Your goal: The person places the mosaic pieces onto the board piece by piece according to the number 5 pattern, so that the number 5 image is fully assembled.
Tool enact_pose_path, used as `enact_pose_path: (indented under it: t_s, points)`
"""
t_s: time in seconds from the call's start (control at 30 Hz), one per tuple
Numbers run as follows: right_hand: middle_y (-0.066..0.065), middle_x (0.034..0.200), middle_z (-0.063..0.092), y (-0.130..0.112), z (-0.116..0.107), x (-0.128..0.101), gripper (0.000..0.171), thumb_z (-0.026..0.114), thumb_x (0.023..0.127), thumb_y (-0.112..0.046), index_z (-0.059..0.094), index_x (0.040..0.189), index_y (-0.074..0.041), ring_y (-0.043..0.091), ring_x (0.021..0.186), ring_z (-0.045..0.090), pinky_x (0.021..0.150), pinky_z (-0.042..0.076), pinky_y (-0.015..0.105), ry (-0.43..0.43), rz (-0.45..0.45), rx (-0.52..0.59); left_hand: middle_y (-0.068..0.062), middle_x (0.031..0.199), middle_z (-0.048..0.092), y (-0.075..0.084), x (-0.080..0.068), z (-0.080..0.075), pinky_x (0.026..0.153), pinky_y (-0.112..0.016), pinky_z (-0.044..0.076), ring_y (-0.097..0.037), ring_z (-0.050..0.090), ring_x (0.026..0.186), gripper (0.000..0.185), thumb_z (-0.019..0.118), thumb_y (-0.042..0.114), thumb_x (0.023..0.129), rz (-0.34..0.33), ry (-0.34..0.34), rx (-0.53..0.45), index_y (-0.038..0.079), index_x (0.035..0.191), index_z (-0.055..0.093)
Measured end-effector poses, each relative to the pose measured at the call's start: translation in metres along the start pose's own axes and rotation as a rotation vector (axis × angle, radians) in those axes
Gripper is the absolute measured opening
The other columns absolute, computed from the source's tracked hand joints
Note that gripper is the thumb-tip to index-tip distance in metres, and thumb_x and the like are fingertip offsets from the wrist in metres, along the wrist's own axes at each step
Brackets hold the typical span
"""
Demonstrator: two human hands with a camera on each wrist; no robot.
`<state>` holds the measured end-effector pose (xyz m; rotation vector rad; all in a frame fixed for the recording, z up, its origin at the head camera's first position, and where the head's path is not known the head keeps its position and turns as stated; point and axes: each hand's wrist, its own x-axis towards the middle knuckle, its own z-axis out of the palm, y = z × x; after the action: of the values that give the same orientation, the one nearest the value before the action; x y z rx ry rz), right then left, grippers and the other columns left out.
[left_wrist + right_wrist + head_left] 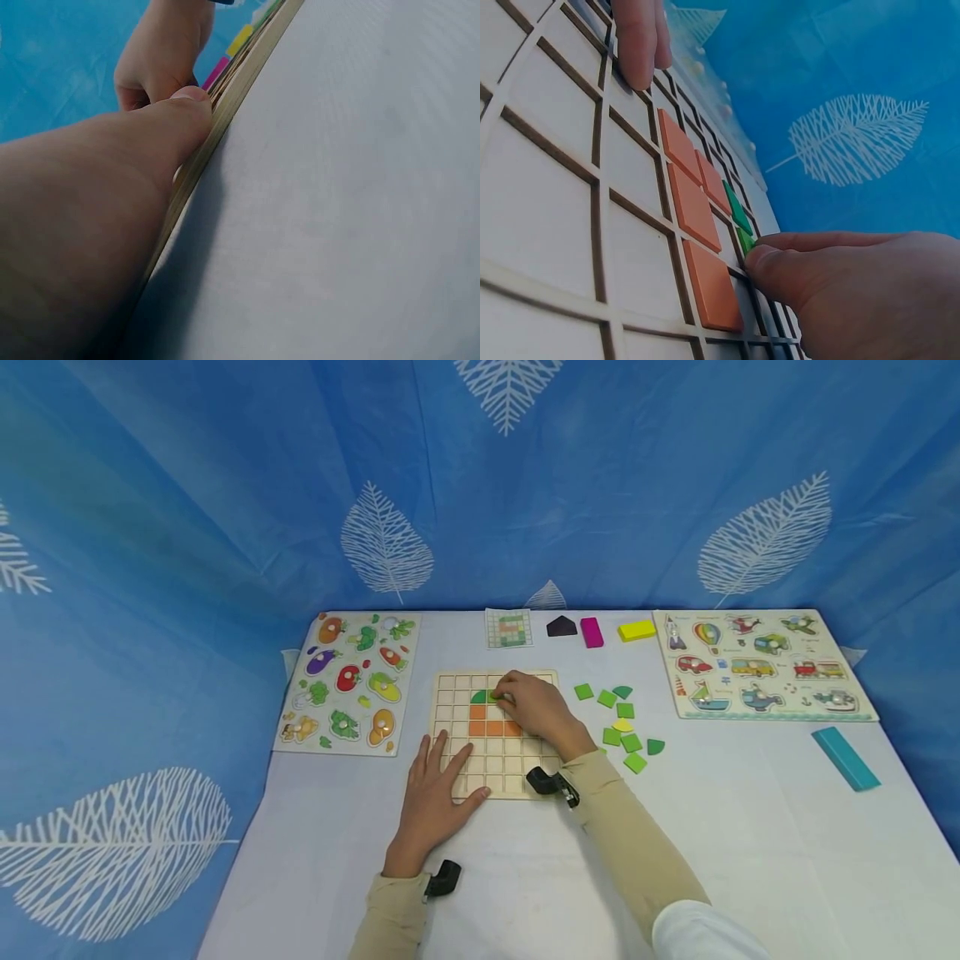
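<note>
A wooden grid board [495, 766] lies in front of me on the table. My right hand [536, 703] pinches a light green tile [745, 241] at a cell in the board's upper part. Right beside that tile sits a dark green quarter-round tile [737, 207]. Several orange square tiles [694, 206] fill cells nearer to me, forming an L. With fingers spread, my left hand [435, 793] rests on the board's lower left part, its thumb [191, 112] at the near edge.
Loose green tiles [632, 742] and a yellow piece [622, 725] lie right of the board. Behind it are a pattern card [510, 628] and black, magenta and yellow blocks [637, 630]. A vegetable puzzle [348, 702] flanks the left; a vehicle puzzle [765, 689] and teal block [845, 759] the right.
</note>
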<state>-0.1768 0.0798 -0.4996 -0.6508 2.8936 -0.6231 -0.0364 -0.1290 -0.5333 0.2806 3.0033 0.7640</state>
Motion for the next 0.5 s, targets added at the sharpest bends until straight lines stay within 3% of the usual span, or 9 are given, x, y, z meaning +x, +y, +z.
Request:
enact_pose_path:
  t_s: [0.27,0.5]
  points:
    - [0.0,0.129,0.069,0.008,-0.004,-0.011,0.021,0.066,0.101,-0.028,0.078,0.117,-0.02,0.024,0.12,0.067,0.096,0.057,0.046,0.018,0.007,0.0,-0.013,0.171,0.019,0.001,0.0,0.0,0.122,-0.065,0.022,-0.04,0.007,0.159,0.075,0.067,0.06,0.09,-0.003,-0.015,-0.002,0.026,0.154,0.047]
    - [0.005,0.13,0.067,0.037,-0.011,-0.034,0.024,0.064,0.102,-0.029,0.076,0.117,-0.016,0.029,0.123,0.064,0.1,0.054,0.049,0.079,0.066,0.034,-0.015,0.169,0.022,0.002,0.0,-0.002,0.12,-0.067,0.023,-0.044,0.01,0.158,0.073,0.069,0.057,0.089,0.014,0.011,-0.022,0.023,0.152,0.05]
